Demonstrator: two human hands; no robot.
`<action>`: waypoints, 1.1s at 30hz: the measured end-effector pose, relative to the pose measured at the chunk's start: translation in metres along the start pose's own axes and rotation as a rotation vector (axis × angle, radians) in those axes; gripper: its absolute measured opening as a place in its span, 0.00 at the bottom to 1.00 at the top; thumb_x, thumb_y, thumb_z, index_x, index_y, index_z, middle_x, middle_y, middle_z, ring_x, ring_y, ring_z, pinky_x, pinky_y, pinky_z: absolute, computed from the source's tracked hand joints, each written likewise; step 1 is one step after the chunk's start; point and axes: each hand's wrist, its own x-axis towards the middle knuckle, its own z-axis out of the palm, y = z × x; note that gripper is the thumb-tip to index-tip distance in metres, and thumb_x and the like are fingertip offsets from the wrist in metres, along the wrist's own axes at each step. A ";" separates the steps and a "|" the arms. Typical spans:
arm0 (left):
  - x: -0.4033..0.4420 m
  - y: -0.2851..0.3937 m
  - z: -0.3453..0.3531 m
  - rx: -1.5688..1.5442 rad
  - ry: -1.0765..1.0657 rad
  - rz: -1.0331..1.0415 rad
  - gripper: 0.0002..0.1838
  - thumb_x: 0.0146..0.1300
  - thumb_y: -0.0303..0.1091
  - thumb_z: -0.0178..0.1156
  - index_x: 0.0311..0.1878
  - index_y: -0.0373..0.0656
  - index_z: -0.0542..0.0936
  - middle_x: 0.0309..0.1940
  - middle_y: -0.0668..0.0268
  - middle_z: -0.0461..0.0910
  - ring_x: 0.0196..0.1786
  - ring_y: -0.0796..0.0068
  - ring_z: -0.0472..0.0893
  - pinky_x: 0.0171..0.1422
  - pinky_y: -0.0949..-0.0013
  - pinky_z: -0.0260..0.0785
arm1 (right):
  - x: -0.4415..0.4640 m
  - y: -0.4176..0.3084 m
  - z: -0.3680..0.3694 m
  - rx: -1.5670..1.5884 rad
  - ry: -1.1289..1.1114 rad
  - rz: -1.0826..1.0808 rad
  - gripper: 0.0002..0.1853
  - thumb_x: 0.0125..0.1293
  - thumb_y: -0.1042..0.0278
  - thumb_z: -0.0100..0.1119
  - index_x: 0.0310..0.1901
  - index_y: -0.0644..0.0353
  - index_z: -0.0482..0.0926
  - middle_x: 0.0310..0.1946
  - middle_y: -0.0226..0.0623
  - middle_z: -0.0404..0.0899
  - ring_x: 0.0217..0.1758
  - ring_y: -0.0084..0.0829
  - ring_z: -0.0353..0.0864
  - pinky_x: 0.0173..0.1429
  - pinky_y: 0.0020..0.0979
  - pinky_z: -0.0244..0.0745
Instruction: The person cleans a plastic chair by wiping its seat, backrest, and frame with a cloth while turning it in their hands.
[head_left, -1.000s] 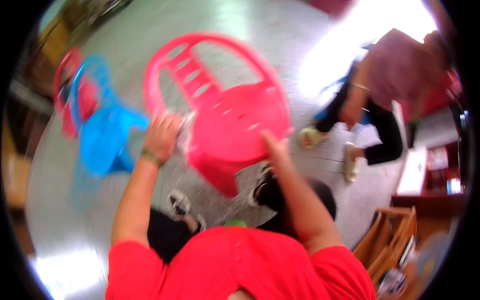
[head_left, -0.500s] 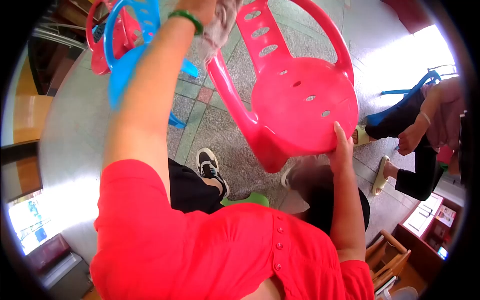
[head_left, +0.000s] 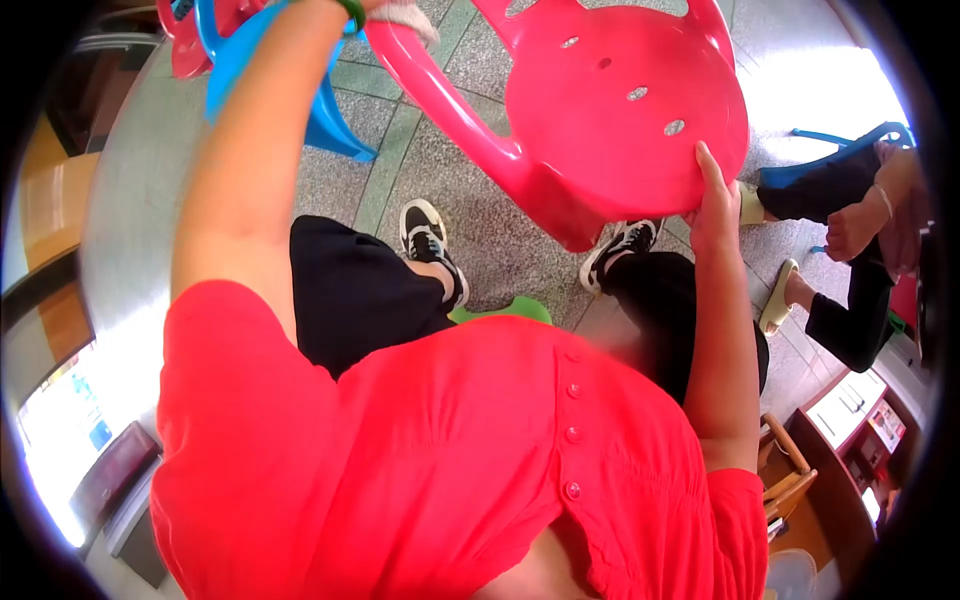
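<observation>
A red plastic armchair (head_left: 620, 95) with oval holes in its seat is tilted in front of me, its backrest cut off by the top edge of the view. My right hand (head_left: 716, 210) grips the near right edge of the seat, thumb on top and the other fingers underneath. At the top edge my left hand (head_left: 375, 4), below a green bangle (head_left: 353, 12), is mostly out of view. It holds a pale cloth (head_left: 410, 20) against the chair's left armrest; its fingers are hidden.
Blue (head_left: 335, 115) and red (head_left: 205, 40) plastic chairs stand at the upper left beside a grey tabletop (head_left: 130, 210). Something green (head_left: 505, 311) shows beneath me. A person (head_left: 860, 225) sits at right on a blue chair (head_left: 830, 165). A wooden chair (head_left: 788, 475) is lower right.
The red chair sits higher in the view, and so does my right hand on its seat edge. My left hand and the cloth have moved left and lower along the armrest.
</observation>
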 end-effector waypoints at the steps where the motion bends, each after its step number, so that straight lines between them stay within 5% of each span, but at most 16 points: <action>1: -0.027 0.012 0.007 0.345 0.173 0.179 0.22 0.47 0.38 0.63 0.48 0.49 0.76 0.50 0.61 0.73 0.56 0.60 0.71 0.64 0.55 0.59 | -0.002 0.000 0.003 0.021 -0.012 -0.036 0.20 0.58 0.57 0.64 0.46 0.63 0.76 0.36 0.35 0.80 0.31 0.25 0.81 0.25 0.23 0.75; 4: -0.090 0.000 0.063 0.745 0.426 0.116 0.13 0.55 0.38 0.59 0.44 0.50 0.79 0.45 0.68 0.76 0.52 0.51 0.71 0.56 0.49 0.66 | 0.007 0.012 -0.004 -0.125 -0.072 -0.088 0.21 0.59 0.56 0.63 0.48 0.62 0.75 0.37 0.35 0.80 0.32 0.25 0.82 0.25 0.22 0.77; 12: -0.207 0.070 0.159 0.330 0.254 0.087 0.14 0.50 0.34 0.60 0.42 0.46 0.80 0.44 0.55 0.75 0.52 0.47 0.70 0.62 0.52 0.60 | 0.022 0.033 -0.002 -0.186 0.009 -0.245 0.19 0.60 0.59 0.63 0.48 0.63 0.76 0.37 0.36 0.80 0.32 0.27 0.82 0.28 0.26 0.77; 15: -0.219 0.096 0.175 0.082 0.351 0.238 0.17 0.49 0.28 0.58 0.45 0.43 0.79 0.42 0.53 0.76 0.48 0.46 0.73 0.61 0.53 0.62 | 0.018 0.032 -0.003 -0.149 -0.080 -0.293 0.19 0.60 0.59 0.63 0.48 0.63 0.76 0.38 0.37 0.80 0.33 0.27 0.82 0.29 0.27 0.78; 17: -0.214 0.107 0.160 -0.460 -0.131 -0.001 0.19 0.52 0.25 0.55 0.50 0.43 0.77 0.43 0.55 0.79 0.47 0.56 0.77 0.57 0.59 0.68 | 0.014 0.032 -0.010 -0.166 -0.078 -0.280 0.21 0.59 0.58 0.64 0.48 0.64 0.76 0.38 0.37 0.80 0.33 0.27 0.82 0.29 0.27 0.77; 18: -0.213 0.108 0.150 -0.457 -0.139 0.004 0.19 0.52 0.25 0.55 0.50 0.43 0.77 0.43 0.55 0.79 0.47 0.56 0.77 0.57 0.59 0.68 | 0.010 0.032 -0.013 -0.191 -0.085 -0.261 0.22 0.59 0.57 0.65 0.48 0.65 0.76 0.37 0.38 0.80 0.32 0.27 0.81 0.29 0.27 0.76; 20: -0.201 0.100 0.119 -1.163 -0.163 -0.214 0.19 0.55 0.25 0.54 0.52 0.44 0.78 0.44 0.60 0.80 0.46 0.69 0.79 0.53 0.65 0.71 | 0.009 0.032 -0.019 -0.229 -0.096 -0.223 0.24 0.57 0.55 0.66 0.48 0.67 0.76 0.37 0.39 0.80 0.31 0.26 0.80 0.28 0.27 0.74; 23: -0.159 0.083 0.051 -0.969 0.022 -0.276 0.19 0.57 0.25 0.53 0.54 0.41 0.77 0.45 0.65 0.80 0.47 0.76 0.78 0.52 0.69 0.72 | 0.004 0.033 -0.024 -0.218 -0.105 -0.179 0.25 0.56 0.54 0.66 0.47 0.68 0.76 0.34 0.38 0.80 0.27 0.25 0.79 0.23 0.26 0.70; 26: -0.112 0.071 -0.013 -0.830 0.223 -0.025 0.23 0.54 0.24 0.55 0.56 0.39 0.75 0.45 0.65 0.79 0.43 0.73 0.79 0.49 0.68 0.73 | 0.002 0.034 -0.029 -0.223 -0.088 -0.144 0.23 0.57 0.54 0.66 0.45 0.66 0.77 0.30 0.36 0.80 0.23 0.23 0.77 0.18 0.25 0.66; 29: -0.054 0.043 -0.048 -0.187 0.435 0.143 0.24 0.54 0.27 0.55 0.57 0.45 0.73 0.46 0.62 0.79 0.47 0.70 0.80 0.53 0.62 0.71 | -0.004 0.026 -0.033 -0.235 -0.100 -0.115 0.22 0.57 0.54 0.66 0.44 0.65 0.77 0.29 0.34 0.80 0.23 0.22 0.77 0.19 0.24 0.66; 30: -0.035 0.024 -0.046 -0.198 0.421 0.144 0.24 0.54 0.27 0.55 0.57 0.45 0.73 0.46 0.62 0.79 0.47 0.70 0.80 0.53 0.62 0.71 | -0.009 0.020 -0.032 -0.211 -0.153 -0.111 0.22 0.57 0.53 0.66 0.43 0.65 0.77 0.30 0.34 0.80 0.24 0.22 0.77 0.19 0.23 0.67; 32: -0.003 -0.014 -0.023 0.536 0.588 0.471 0.27 0.52 0.29 0.56 0.59 0.51 0.72 0.53 0.60 0.76 0.56 0.64 0.76 0.60 0.57 0.64 | -0.017 0.012 -0.027 -0.214 -0.176 -0.106 0.22 0.58 0.53 0.65 0.43 0.65 0.77 0.30 0.33 0.80 0.25 0.21 0.78 0.21 0.23 0.68; 33: 0.002 -0.028 0.004 0.645 0.580 0.371 0.29 0.51 0.31 0.55 0.60 0.54 0.70 0.61 0.61 0.69 0.62 0.57 0.69 0.64 0.56 0.58 | -0.015 0.013 -0.025 -0.241 -0.139 -0.112 0.21 0.58 0.53 0.65 0.43 0.65 0.77 0.30 0.34 0.80 0.25 0.21 0.78 0.21 0.23 0.69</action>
